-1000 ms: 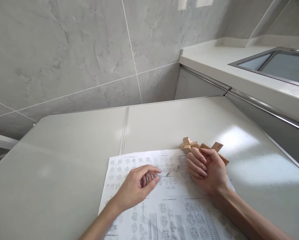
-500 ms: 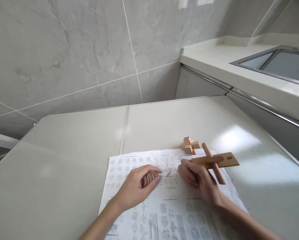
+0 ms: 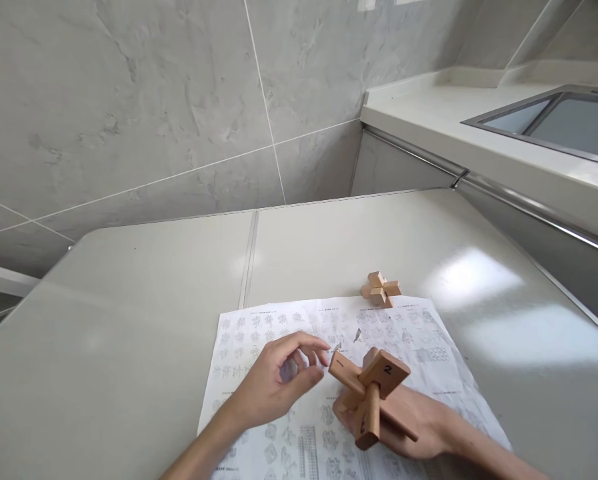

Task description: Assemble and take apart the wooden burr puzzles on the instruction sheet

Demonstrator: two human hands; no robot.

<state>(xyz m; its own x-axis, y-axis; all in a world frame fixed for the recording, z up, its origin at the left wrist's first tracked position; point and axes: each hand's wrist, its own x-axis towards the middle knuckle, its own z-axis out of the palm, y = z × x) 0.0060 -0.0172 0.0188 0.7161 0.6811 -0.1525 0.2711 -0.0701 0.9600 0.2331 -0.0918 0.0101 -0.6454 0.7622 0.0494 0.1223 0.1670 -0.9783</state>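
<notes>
My right hand (image 3: 403,427) grips a wooden burr puzzle (image 3: 371,390) of crossed numbered bars, marked 1 and 2, held just above the printed instruction sheet (image 3: 429,347). My left hand (image 3: 279,383) hovers over the sheet's middle with fingers loosely curled and apart, holding nothing, its fingertips a short way left of the puzzle. A second, smaller wooden cross puzzle (image 3: 381,289) lies on the table at the sheet's far edge.
The pale table (image 3: 153,280) has a seam down its middle and ends at a grey tiled wall (image 3: 129,100). To the right runs a white counter (image 3: 453,127) with a steel sink (image 3: 553,123), set higher than the table.
My right hand lifted the numbered bar puzzle from beside the small cross and brought it toward me and left, near the left hand. The left hand opened slightly.
</notes>
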